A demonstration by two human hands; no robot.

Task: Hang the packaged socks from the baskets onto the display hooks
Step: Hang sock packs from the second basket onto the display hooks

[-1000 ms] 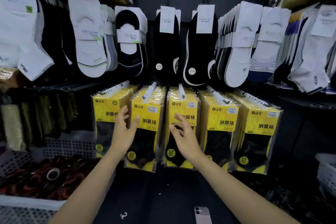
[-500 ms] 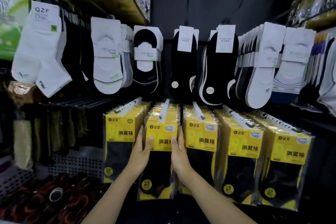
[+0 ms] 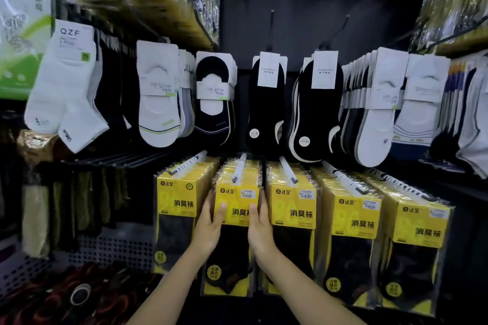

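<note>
Both left hand (image 3: pixel 210 224) and right hand (image 3: pixel 261 224) grip one sock-pack stack (image 3: pixel 237 199) — fingertips hidden.

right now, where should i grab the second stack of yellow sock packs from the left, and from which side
Take the second stack by the side edges of its yellow header, coming from the front with one hand per side, as the left hand and right hand do. It hangs on a hook pointing toward you, so it should slide off forward.
</note>
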